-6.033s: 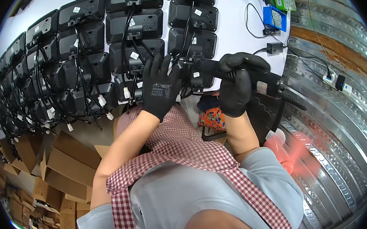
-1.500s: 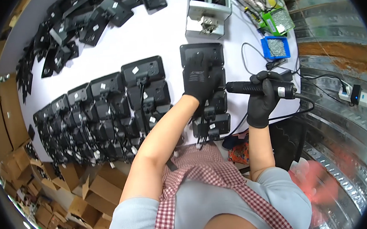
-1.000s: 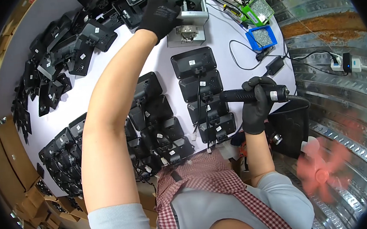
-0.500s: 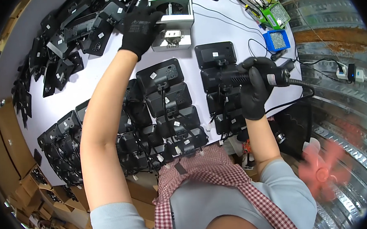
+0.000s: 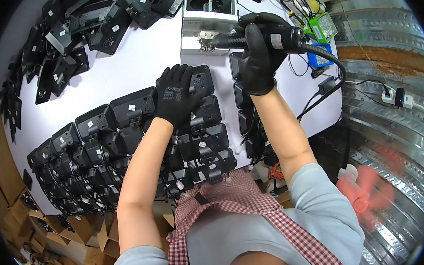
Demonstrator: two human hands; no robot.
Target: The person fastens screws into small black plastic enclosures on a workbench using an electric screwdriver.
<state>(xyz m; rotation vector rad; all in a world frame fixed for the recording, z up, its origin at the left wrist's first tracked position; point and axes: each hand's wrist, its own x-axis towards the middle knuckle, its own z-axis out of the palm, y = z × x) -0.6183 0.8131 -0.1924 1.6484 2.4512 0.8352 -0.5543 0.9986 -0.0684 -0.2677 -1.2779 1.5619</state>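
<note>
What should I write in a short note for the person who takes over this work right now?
Left hand: gloved, lying flat on a black device at the top of a column of similar units, not gripping it.
Right hand: gloved, closed around a corded power screwdriver, its tip at the small white machine at the table's far edge.
Black devices lie in rows across the white table, more at the far left. Which units are finished cannot be told from this view, so check each one.

Bright, even overhead light | soft shadows | fisheye-bent edges | black vignette
</note>
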